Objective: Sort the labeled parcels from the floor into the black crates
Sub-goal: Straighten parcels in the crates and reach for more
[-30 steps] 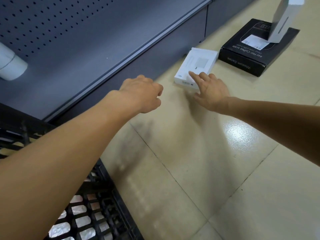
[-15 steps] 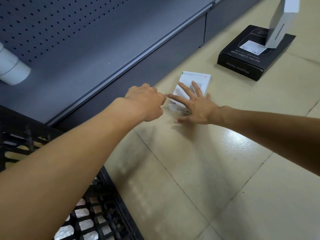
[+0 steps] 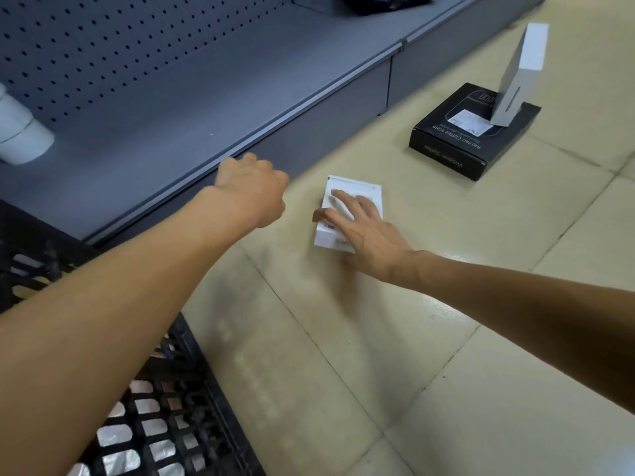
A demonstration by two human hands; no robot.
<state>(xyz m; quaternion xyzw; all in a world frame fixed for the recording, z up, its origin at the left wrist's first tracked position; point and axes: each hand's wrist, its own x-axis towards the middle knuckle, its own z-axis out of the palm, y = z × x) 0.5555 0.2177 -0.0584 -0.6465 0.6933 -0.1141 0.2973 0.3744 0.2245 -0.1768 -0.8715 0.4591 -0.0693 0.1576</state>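
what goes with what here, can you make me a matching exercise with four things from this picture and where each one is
Things:
1. small white box
2. black box
3. tall white box
4. black crate

Places:
A. standing on the black box
B. bottom left, beside the left arm
C. on the floor under the right hand
D. on the floor, far right, with a white label on top

Pairs: 1-C, 2-D, 3-A, 4-B

even, soft indoor light, faint glare on the floor tiles (image 3: 446, 355), slight motion blur, wide-angle bending at edges.
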